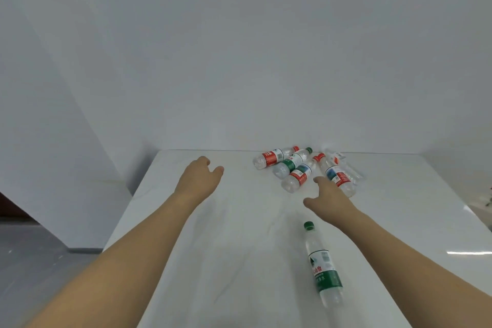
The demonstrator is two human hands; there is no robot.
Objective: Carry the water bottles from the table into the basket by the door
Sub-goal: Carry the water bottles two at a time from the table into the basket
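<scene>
Several clear water bottles lie in a heap at the far right of the white table (pixel 213 247): a red-labelled bottle (pixel 271 157), a green-labelled bottle (pixel 288 164), another red-labelled one (pixel 299 176) and a red-capped bottle (pixel 338 177). Alone, nearer to me, lies a green-capped bottle (pixel 323 266). My right hand (pixel 331 201) reaches over the table with fingers spread, holding nothing, its fingertips just short of the red-capped bottle. My left hand (pixel 199 176) hovers over the bare far-left table, fingers loosely curled and empty. No basket is in view.
White walls stand behind and to the left of the table. The table's left edge drops to a grey floor (pixel 40 261). A crumpled clear bottle (pixel 346 165) lies at the back of the heap.
</scene>
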